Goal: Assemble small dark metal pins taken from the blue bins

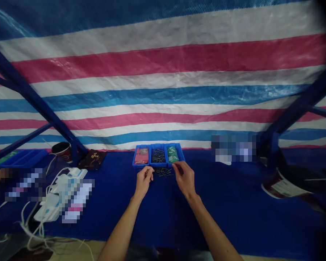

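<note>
Your left hand (pixel 143 180) and right hand (pixel 186 177), apart, flank slim dark pieces (pixel 163 172) best pinched singly; blur hides whether either grips.

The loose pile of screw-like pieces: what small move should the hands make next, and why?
Probably the right hand should pinch one piece from the loose pile, which lies on the blue table between it and the left hand, within easy reach. Whether either hand already holds a piece, I cannot tell.
</note>
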Motion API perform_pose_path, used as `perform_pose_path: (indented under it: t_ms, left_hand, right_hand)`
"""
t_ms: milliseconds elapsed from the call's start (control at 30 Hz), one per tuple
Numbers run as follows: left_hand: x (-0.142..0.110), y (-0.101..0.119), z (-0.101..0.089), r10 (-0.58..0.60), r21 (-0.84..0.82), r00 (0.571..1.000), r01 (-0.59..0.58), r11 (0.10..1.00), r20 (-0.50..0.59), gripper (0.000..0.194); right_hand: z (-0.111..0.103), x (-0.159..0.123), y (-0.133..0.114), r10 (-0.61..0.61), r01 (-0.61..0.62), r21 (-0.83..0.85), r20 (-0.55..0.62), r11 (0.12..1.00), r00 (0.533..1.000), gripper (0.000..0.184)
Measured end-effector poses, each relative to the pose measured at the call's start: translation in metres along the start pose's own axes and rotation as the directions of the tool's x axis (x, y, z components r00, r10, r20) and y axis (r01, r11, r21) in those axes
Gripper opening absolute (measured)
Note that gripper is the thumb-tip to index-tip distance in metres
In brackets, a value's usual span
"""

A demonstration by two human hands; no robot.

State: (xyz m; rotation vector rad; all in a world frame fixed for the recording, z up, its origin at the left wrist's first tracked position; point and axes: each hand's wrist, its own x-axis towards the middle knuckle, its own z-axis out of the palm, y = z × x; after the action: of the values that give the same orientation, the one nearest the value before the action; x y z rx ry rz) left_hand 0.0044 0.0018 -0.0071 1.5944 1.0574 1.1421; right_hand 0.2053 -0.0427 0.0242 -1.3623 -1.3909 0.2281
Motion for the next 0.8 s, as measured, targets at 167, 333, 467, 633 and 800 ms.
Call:
perform_pose_path:
  t_ms: [167,333,467,633,800]
  left_hand:
    - [0.001,0.002,0.001,-0.007,0.007,1.000,0.007,1.000,-0.023,0.037]
    - [0.001,0.000,0.001,-0.015,0.002,1.000,0.015,1.000,-0.016,0.036]
    - [0.002,-0.002,0.001,-0.021,0.000,1.000,0.021,1.000,-0.007,0.037]
    - [0.002,-0.001,0.001,-0.016,0.015,1.000,0.016,1.000,0.008,0.038]
    - [0.002,0.001,0.001,-0.026,0.021,0.999,0.025,0.999,0.022,0.038]
  right_hand:
    - [0.020,0.040,-0.018,-0.002,-0.006,-0.072,-0.118,0.997,0.993,0.026]
    - [0.027,0.046,-0.013,0.000,0.007,-0.160,0.044,0.987,0.999,0.026]
    - [0.007,0.013,0.015,0.051,-0.030,-0.230,0.087,0.973,0.995,0.025]
    - [-0.010,-0.016,0.051,0.120,-0.048,-0.261,0.266,0.964,0.957,0.021]
    - [-0.008,-0.020,0.054,0.134,-0.035,-0.277,0.348,0.960,0.928,0.020]
